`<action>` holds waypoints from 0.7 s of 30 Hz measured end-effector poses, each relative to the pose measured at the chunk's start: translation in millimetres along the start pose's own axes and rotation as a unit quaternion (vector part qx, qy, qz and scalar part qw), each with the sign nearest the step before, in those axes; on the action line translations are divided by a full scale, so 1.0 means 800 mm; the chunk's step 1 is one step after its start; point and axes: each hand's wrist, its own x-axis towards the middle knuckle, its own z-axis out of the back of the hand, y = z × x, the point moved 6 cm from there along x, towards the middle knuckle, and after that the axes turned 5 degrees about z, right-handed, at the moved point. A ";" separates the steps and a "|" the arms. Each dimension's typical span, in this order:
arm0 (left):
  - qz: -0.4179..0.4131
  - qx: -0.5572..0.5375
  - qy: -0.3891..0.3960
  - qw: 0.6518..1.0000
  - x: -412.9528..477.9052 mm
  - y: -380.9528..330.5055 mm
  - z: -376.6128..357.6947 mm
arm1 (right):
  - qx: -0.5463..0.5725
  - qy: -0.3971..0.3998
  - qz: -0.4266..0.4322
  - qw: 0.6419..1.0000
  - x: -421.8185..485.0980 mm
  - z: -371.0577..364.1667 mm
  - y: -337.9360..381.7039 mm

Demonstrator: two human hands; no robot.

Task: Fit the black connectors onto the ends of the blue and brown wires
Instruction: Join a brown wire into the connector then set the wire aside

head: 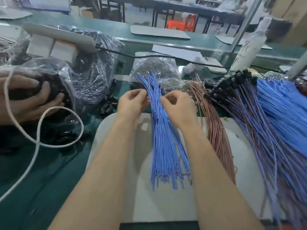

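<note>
Head view: we see both bare forearms rising from the bottom edge to the middle of the frame, wrists bent slightly inward so the two hands face each other across the bundle of blue wires [166, 138]. The left hand [132, 103] sits at the bundle's left edge with fingers curled and fingertips drawn together. Blur smears the fingertips, so we cannot tell whether it grips a wire, a connector or nothing. The right hand [179, 108] is curled too, thumb and forefinger pinching into the blue wires from the right.

The blue wires lie fanned on a pale mat [166, 205], with the brown wires [216, 130] just beside them to the right. Loose black connectors [109, 105] lie on the green bench [49, 171] left of the hands. At right centre a heap of wires [232, 87] capped in black runs off the frame's right edge.

At far left another person's hand [29, 97], cut by the frame, presses into a clear plastic bag [66, 77] whose dark contents we cannot make out. A white cord [38, 130] loops in front of it.
</note>
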 end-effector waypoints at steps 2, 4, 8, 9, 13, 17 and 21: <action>0.014 -0.075 -0.018 0.997 0.006 -0.003 0.010 | -0.117 0.054 -0.013 0.992 -0.005 -0.013 0.001; 0.020 -0.082 -0.018 0.996 0.005 -0.001 0.006 | -0.190 0.097 -0.042 0.976 -0.008 -0.026 0.000; 0.021 -0.035 -0.009 0.999 -0.001 0.010 -0.012 | -0.207 0.094 -0.062 0.972 -0.007 -0.034 0.001; 0.017 -0.029 -0.007 0.999 -0.001 0.010 -0.013 | -0.195 0.087 -0.069 0.975 -0.006 -0.032 0.000; 0.018 -0.014 -0.013 1.000 -0.001 0.012 -0.010 | -0.114 0.077 -0.080 0.987 -0.005 -0.020 -0.011; 0.027 -0.025 -0.004 0.999 0.002 0.012 -0.011 | 0.150 -0.001 -0.104 0.983 -0.003 0.001 -0.012; 0.074 -0.059 0.057 0.994 0.001 0.015 -0.022 | 0.604 -0.037 -0.108 0.789 0.001 0.015 -0.003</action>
